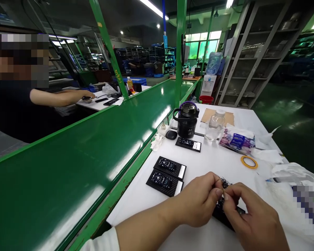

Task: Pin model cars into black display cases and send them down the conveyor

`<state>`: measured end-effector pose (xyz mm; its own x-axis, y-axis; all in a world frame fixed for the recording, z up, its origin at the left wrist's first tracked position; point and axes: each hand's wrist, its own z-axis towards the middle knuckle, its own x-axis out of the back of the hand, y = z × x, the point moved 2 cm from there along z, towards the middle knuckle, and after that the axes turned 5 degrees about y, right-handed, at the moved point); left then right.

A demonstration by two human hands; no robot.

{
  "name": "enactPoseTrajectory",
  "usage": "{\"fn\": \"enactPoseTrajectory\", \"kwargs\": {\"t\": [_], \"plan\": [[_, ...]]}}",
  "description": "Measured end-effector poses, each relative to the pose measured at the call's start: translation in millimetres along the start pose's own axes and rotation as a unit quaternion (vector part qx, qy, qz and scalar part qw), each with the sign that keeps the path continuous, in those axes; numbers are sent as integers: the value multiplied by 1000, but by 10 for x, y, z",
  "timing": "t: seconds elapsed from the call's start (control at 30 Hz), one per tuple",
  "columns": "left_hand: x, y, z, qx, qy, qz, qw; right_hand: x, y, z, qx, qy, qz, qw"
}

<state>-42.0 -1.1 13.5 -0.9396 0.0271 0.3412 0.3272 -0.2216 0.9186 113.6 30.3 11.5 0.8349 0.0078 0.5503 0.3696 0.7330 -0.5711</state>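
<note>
Textured black plastic cards [163, 183] on a smooth white tabletop [219, 164]

nothing here can be read for certain. faint yellow lettering runs up the green upright post [117, 75] left of centre, but it's too blurred to make out. the foil packet [237, 141] at right carries a blue label with small white print, probably too small to read at this distance. the blue hanging sign [165, 41] at top centre also shows no legible words.
</note>
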Motion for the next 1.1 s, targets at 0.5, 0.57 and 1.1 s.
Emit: {"fn": "enactPoseTrajectory", "kwargs": {"t": [0.5,0.57,1.1], "plan": [[439,23,131,70,171,-8,983,-70,199,3,-174,-39,15,984],[665,63,61,67,258,-10,964,-167,97,26,-92,-90,-5,992],[1239,-550,-1276,76,244,283,924,-983,-502,-48,16,-268,-197,943]]}}
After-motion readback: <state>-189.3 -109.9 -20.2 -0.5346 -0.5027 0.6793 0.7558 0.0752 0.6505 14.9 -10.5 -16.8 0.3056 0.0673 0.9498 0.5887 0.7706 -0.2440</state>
